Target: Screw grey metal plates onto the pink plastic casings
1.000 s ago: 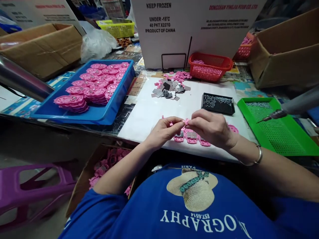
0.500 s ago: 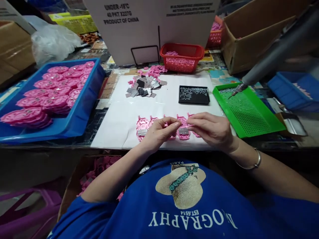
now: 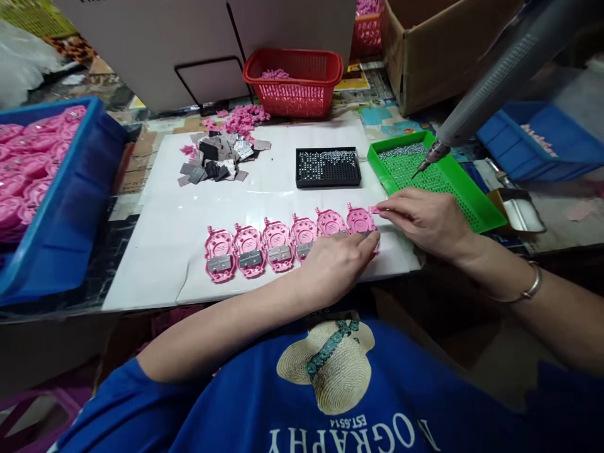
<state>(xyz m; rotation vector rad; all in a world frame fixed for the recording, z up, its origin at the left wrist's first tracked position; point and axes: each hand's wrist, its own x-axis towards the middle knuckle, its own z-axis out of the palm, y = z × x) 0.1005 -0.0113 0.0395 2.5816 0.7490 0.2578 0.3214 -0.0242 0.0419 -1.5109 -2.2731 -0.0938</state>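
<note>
Several pink plastic casings (image 3: 219, 242) lie in a row on white paper, each with grey metal plates (image 3: 250, 258) across its lower part where visible. My left hand (image 3: 335, 267) reaches over the right end of the row. Its fingertips close on the lower part of the rightmost pink casing (image 3: 359, 219), partly hiding it and its neighbours. Just right of that casing's top, my right hand (image 3: 427, 217) pinches a small pink plastic piece (image 3: 374, 209) between thumb and fingers.
Behind the row sit a black screw tray (image 3: 328, 181), a heap of metal plates (image 3: 214, 157) and a red basket (image 3: 292, 94). An electric screwdriver (image 3: 453, 129) hangs over a green tray (image 3: 486, 220) of screws. A blue bin (image 3: 99, 170) of pink parts stands left.
The hands were close together over the row. My left hand has lowered onto the rightmost casing, and my right hand has moved right of it. The view has turned right.
</note>
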